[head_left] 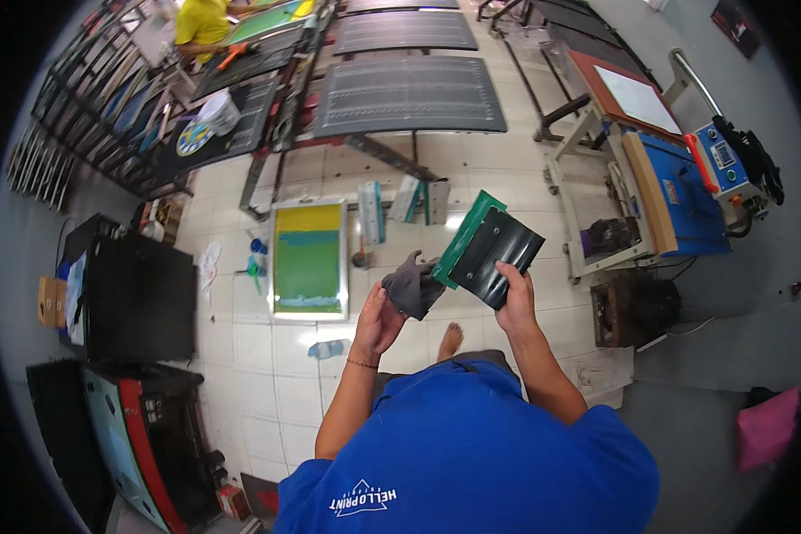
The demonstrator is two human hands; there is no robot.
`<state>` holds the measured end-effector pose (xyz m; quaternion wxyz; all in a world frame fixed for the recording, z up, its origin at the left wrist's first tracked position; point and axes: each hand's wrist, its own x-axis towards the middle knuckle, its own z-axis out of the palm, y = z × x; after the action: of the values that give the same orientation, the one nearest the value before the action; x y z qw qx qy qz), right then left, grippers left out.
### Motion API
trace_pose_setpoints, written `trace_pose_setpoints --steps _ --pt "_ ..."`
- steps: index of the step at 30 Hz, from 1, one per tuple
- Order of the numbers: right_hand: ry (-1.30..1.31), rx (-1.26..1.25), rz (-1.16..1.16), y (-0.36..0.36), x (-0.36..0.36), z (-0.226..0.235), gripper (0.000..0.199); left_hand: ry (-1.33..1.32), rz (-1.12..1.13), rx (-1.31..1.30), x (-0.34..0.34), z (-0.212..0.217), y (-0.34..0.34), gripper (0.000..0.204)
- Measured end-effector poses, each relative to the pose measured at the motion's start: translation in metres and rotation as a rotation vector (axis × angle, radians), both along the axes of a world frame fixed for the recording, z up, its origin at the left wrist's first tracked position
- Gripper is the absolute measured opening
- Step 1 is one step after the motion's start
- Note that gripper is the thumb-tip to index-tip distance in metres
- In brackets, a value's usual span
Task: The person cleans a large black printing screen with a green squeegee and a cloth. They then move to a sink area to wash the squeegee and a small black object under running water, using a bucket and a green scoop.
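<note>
Smooth, square white floor tiles (262, 360) below us. Squeegee (489, 265) up before us, above tiles: shiny black handle (513, 242), round bolts (470, 276), green blade (470, 233). Long side slants from near left to far right; blade edge points left and away. Our right hand (514, 301) grips handle; left hand (378, 322) holds soft, crumpled gray cloth (411, 287) by blade's near end, fingers partly hidden.

The right hand (514, 301) grips a black-and-green squeegee (497, 258). The left hand (378, 320) holds a gray cloth (411, 287) beside the green blade (470, 235).
</note>
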<state>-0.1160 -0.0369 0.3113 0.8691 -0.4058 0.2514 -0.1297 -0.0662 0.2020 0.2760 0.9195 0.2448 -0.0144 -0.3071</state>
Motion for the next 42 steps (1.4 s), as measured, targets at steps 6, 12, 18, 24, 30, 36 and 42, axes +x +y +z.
trace_pose_setpoints --steps 6,12,18,24,30,36,42 --pt "-0.010 -0.223 -0.030 -0.116 0.049 0.029 0.027 -0.211 -0.058 0.253 0.066 0.004 -0.158 0.035" --pt "-0.013 -0.239 -0.126 -0.179 0.106 0.033 0.031 -0.212 0.057 0.429 0.133 -0.010 -0.250 0.042" --pt "0.066 -0.286 -0.277 -0.252 0.179 0.019 0.041 -0.028 0.644 0.638 0.260 -0.097 -0.229 0.032" --pt "0.197 -0.363 -0.235 -0.349 0.245 -0.003 0.045 0.056 1.329 1.037 0.451 -0.156 -0.076 0.023" --pt "0.209 -0.311 -0.206 -0.402 0.313 -0.009 0.046 0.098 1.343 1.348 0.527 -0.161 -0.101 0.023" --pt "0.190 -0.257 -0.078 -0.422 0.375 -0.020 0.043 0.080 1.251 1.695 0.487 -0.169 -0.168 0.021" --pt "0.145 -0.291 0.067 -0.447 0.417 0.001 0.040 -0.116 1.102 1.571 0.421 -0.153 -0.341 0.016"
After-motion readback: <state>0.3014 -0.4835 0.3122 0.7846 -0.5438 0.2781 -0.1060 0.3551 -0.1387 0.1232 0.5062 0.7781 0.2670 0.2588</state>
